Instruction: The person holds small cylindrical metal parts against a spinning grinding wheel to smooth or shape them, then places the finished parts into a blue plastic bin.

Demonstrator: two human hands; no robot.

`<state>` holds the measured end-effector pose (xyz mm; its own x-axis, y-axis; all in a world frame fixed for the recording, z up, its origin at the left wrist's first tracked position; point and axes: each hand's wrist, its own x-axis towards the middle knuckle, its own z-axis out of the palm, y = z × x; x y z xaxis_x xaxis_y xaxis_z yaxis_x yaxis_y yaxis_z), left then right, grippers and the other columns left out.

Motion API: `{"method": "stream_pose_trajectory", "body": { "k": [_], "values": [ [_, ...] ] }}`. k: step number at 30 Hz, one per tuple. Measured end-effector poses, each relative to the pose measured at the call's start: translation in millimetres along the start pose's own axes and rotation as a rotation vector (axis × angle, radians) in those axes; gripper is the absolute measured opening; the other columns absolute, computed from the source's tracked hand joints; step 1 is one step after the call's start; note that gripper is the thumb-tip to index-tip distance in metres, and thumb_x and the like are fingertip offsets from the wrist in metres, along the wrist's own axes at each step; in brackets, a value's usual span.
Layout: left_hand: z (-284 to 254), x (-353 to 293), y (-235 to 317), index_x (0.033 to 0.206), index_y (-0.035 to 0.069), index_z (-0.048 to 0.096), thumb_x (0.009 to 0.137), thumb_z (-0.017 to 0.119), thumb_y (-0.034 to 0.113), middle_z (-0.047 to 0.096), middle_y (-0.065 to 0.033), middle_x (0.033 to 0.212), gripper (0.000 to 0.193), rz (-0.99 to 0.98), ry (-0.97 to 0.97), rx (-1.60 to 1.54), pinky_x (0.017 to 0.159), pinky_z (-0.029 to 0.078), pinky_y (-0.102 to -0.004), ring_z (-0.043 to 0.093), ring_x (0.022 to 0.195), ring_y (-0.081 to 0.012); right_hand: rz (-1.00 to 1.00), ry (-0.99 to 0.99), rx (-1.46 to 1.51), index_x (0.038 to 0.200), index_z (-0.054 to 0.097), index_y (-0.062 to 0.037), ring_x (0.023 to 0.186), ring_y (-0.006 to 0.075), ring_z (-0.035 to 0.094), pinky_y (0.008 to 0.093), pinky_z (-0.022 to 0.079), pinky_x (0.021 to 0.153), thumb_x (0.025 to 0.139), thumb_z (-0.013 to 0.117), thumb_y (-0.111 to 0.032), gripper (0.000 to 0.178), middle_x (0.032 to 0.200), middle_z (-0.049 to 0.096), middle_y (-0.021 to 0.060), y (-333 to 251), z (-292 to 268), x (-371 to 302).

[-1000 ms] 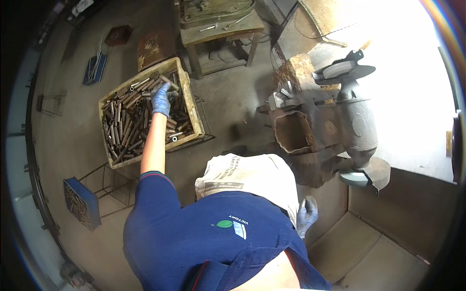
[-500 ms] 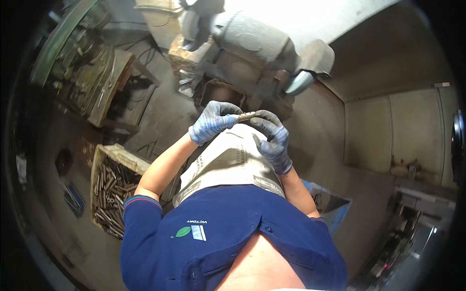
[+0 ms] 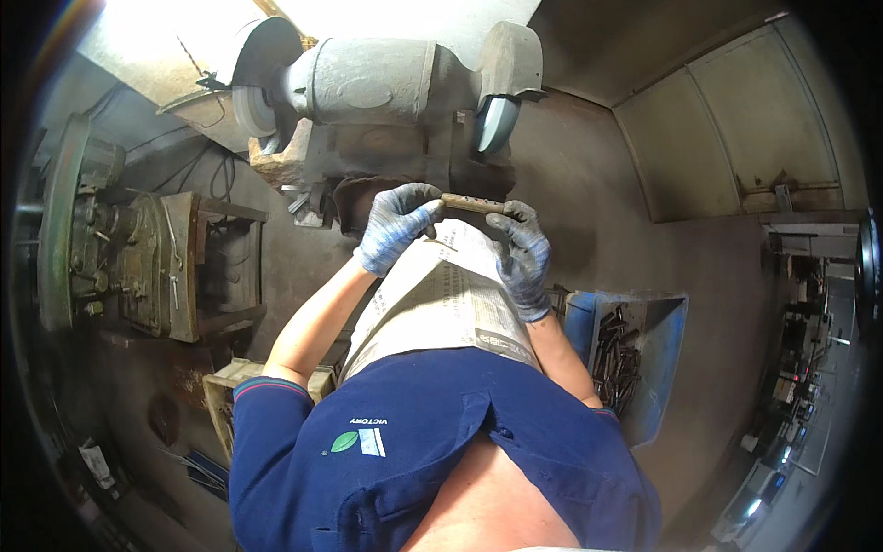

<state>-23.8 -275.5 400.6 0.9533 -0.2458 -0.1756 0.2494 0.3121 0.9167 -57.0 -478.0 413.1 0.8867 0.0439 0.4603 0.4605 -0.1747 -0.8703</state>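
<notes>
Both of my hands wear grey-and-blue knit gloves and hold a short metal tube (image 3: pixel 474 203) with a row of small dark holes along its side. The tube lies nearly level over my lap. Its left end is pinched between the thumb and fingers of my left hand (image 3: pixel 397 225). My right hand (image 3: pixel 524 256) has the other end between thumb and fingertips. Beyond them stands a bench grinder (image 3: pixel 368 81), with a pale wheel (image 3: pixel 254 112) on its left and another wheel (image 3: pixel 498 124) on its right, apart from the tube.
A blue bin (image 3: pixel 664 363) with dark metal pieces (image 3: pixel 614 363) stands by my right elbow. The pale bin (image 3: pixel 219 397) is partly hidden behind my left arm. A machine (image 3: pixel 147 262) fills the left side. Pale panels (image 3: pixel 727 129) stand at the right.
My view has turned right, so the grinder sits farther left and more of the blue bin shows. My hands are slightly farther apart, leaving more of the tube visible between them.
</notes>
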Motion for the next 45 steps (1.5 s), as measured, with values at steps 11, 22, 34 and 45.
{"method": "stream_pose_trajectory", "body": {
  "k": [11,22,34,45],
  "values": [
    [15.6,41.4,-21.3,0.098,-0.004,0.063,0.084,0.062,0.006,0.064,-0.0042,0.082,0.017,0.021,0.042,-0.087,0.065,0.052,-0.0235,0.057,0.071,-0.007,0.069,0.018,-0.21,0.1,0.066,-0.0011,0.109,0.0257,0.053,0.0334,0.043,0.092,0.079,0.065,-0.006,0.021,0.116,0.054,0.0139,33.8,-11.7,-1.8],
    [29.7,109.3,-83.9,0.096,-0.004,0.06,0.086,0.058,0.001,0.064,-0.0088,0.086,0.012,-0.047,0.185,-0.268,0.069,0.057,-0.0288,0.063,0.074,-0.0171,0.268,0.029,-0.171,0.101,0.065,0.002,0.108,0.0191,0.056,0.0289,0.044,0.092,0.078,0.065,0.001,0.023,0.11,0.063,0.0119,107.6,-36.2,23.5],
    [42.2,135.5,-102.7,0.094,-0.004,0.06,0.086,0.057,0.001,0.064,-0.0112,0.083,0.01,-0.107,0.315,-0.327,0.064,0.055,-0.0281,0.064,0.068,-0.0191,0.366,0.068,-0.034,0.101,0.065,0.0009,0.094,0.0142,0.06,0.0255,0.047,0.084,0.081,0.063,0.0,0.02,0.098,0.065,0.0081,126.1,-42.8,38.7],
    [5.2,123.8,-81.4,0.092,-0.004,0.062,0.086,0.056,-0.001,0.064,-0.0087,0.079,0.009,-0.105,0.432,-0.298,0.06,0.054,-0.0247,0.063,0.065,-0.0146,0.298,-0.006,0.097,0.102,0.064,0.0017,0.094,0.0128,0.059,0.0234,0.047,0.082,0.081,0.062,0.003,0.022,0.1,0.062,0.0069,140.4,1.0,42.5]
  ]
}}
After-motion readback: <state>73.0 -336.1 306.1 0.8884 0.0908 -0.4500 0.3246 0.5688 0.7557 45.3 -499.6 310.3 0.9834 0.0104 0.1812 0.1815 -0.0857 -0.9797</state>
